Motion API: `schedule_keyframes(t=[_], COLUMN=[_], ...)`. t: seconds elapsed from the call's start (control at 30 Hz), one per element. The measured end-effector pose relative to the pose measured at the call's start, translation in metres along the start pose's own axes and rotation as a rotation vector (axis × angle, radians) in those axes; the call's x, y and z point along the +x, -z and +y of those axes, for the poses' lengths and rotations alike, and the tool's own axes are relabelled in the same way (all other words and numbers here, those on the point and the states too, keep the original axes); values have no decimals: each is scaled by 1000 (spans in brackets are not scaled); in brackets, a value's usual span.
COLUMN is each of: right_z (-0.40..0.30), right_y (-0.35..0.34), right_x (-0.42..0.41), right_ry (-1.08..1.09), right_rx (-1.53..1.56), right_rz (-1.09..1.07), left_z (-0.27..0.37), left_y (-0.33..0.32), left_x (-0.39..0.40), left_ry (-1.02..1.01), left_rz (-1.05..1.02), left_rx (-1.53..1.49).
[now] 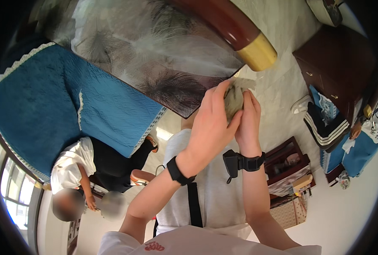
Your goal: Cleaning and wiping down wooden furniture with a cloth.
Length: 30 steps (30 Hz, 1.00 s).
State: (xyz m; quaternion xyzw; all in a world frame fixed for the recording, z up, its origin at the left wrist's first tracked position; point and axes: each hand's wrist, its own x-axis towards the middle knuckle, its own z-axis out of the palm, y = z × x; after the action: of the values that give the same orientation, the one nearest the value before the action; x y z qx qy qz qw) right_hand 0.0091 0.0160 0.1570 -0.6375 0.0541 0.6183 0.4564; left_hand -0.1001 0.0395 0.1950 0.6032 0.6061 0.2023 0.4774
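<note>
A crumpled grey-green cloth is bunched between my two hands, beyond the corner of a table with a feather-patterned top. My left hand is curled round its near left side, the fingers bent over it. From the right, my right hand grips the same cloth, though part of its palm is hidden. A loose flap of the cloth sticks out past the fingertips. Black bands circle both wrists, and a small black device hangs at the right one.
A curved wooden arm with a brass-coloured end juts in above the table corner. A blue quilted cover drapes furniture at the left, where a person sits. Another person's legs show beside a dark wooden cabinet at the right.
</note>
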Motion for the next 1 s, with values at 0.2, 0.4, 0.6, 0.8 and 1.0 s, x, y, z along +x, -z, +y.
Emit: schedule_keyframes(t=[0.2, 0.4, 0.6, 0.8, 1.0], right_z=[6, -9, -2, -4, 31], right_y=[31, 65, 37, 5, 15], right_x=[1, 22, 41, 28, 38], right_ry=[-321, -224, -66, -128, -505], right_rx=[143, -332, -503, -265, 294], right_rz=[-177, -448, -34, -62, -229], left_z=[10, -7, -14, -47, -38], left_y=[2, -24, -34, -21, -26], left_x=[-19, -25, -31, -41, -38], left_ry=[368, 731, 790, 974, 1109], left_rz=[-225, -339, -39, 194, 420], left_rx=[-24, -112, -775, -1021, -1185])
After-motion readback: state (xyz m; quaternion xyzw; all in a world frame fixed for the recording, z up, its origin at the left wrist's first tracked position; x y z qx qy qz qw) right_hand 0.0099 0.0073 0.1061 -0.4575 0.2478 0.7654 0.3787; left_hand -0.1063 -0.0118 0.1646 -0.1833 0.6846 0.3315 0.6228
